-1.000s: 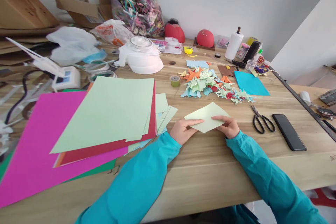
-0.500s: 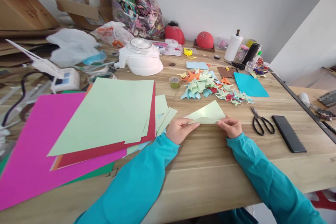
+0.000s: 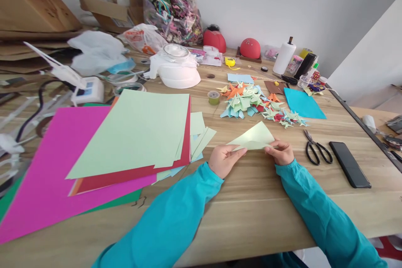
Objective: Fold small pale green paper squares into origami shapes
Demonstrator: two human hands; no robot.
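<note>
Between my two hands is a pale green sheet of paper (image 3: 255, 136), bent over into a triangle with its peak pointing away from me. My left hand (image 3: 224, 159) pinches its left corner between thumb and fingers. At the right corner, my right hand (image 3: 280, 150) grips it the same way. Just beyond lies a pile of folded paper cranes (image 3: 246, 99) in green, blue, orange and red. Left of my left hand are small cut green paper pieces (image 3: 203, 140) and a stack of large green sheets (image 3: 135, 134).
Black-handled scissors (image 3: 316, 148) and a phone (image 3: 350, 164) lie to the right. A blue sheet (image 3: 304, 103) is behind them. A tape roll (image 3: 214, 97) sits left of the cranes. A white glue gun (image 3: 63, 67), magenta paper (image 3: 63, 155) and white caps (image 3: 176, 69) occupy the left side.
The view has shifted slightly, so everything on the table appears a little farther right. Both hands keep hold of the green paper at its corners.
</note>
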